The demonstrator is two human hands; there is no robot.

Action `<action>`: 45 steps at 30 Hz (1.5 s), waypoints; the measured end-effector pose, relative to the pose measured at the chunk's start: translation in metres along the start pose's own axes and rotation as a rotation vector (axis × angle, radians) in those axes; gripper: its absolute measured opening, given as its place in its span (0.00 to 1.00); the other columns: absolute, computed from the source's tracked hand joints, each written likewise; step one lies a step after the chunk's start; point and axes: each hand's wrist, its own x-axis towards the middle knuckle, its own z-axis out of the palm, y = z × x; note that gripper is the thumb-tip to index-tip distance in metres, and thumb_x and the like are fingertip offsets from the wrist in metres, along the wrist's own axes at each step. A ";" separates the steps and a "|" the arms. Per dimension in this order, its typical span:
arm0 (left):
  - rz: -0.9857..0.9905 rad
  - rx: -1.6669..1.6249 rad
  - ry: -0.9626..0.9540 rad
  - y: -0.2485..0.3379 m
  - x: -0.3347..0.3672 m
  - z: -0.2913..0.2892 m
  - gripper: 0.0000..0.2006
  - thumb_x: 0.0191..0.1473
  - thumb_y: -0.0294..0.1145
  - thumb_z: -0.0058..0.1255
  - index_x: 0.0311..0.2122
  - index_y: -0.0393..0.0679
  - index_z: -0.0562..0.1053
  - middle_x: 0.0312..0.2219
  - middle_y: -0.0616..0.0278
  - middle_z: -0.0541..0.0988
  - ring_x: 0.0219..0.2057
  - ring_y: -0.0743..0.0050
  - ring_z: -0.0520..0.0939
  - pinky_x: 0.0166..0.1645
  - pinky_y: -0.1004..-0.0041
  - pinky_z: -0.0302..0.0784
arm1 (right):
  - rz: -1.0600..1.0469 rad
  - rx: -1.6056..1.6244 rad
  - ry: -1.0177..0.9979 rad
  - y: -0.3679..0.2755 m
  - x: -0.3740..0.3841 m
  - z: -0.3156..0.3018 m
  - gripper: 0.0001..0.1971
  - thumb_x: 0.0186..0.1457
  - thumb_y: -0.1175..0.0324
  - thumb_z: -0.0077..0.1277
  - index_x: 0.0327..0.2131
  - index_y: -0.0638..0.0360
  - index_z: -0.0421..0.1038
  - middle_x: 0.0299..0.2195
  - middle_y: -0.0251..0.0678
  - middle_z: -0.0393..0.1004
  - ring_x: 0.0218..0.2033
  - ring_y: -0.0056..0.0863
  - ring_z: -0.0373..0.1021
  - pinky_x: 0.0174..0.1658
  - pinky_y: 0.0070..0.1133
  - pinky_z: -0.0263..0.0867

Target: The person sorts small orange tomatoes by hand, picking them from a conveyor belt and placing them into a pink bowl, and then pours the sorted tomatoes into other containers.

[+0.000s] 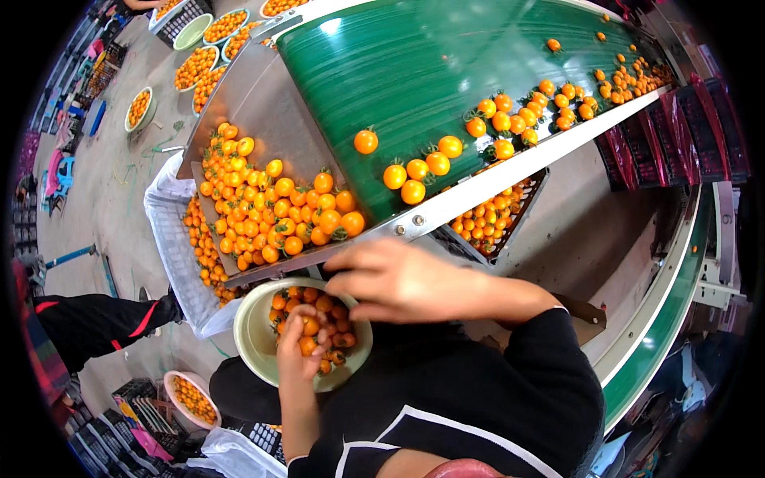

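Note:
A pale green bowl (249, 338) with orange cherry tomatoes (344, 340) in it rests by my lap, below the metal chute. My left hand (296, 350) is over the bowl, its fingers curled around a couple of cherry tomatoes (308, 345). Above the bowl's right rim, my right hand (390, 279) reaches left beside the chute's lower edge. Its fingers are slightly blurred but look apart, with no tomato visible in them. Many more cherry tomatoes (271, 211) are heaped on the metal chute (263, 103).
A green conveyor belt (382, 72) carries scattered tomatoes behind a white side rail (510, 174). Under the chute is a plastic-lined crate (171, 227); another crate of tomatoes (488, 223) sits beneath the rail. Filled basins (141, 109) stand on the floor. Another person's leg (103, 319) is at left.

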 end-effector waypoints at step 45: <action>-0.031 0.406 0.280 -0.018 0.011 0.075 0.12 0.60 0.37 0.47 0.43 0.40 0.70 0.34 0.53 0.75 0.18 0.79 0.67 0.21 0.83 0.56 | 0.282 -0.213 0.236 0.002 -0.025 -0.071 0.17 0.47 0.70 0.60 0.42 0.60 0.71 0.40 0.41 0.72 0.44 0.44 0.68 0.47 0.33 0.67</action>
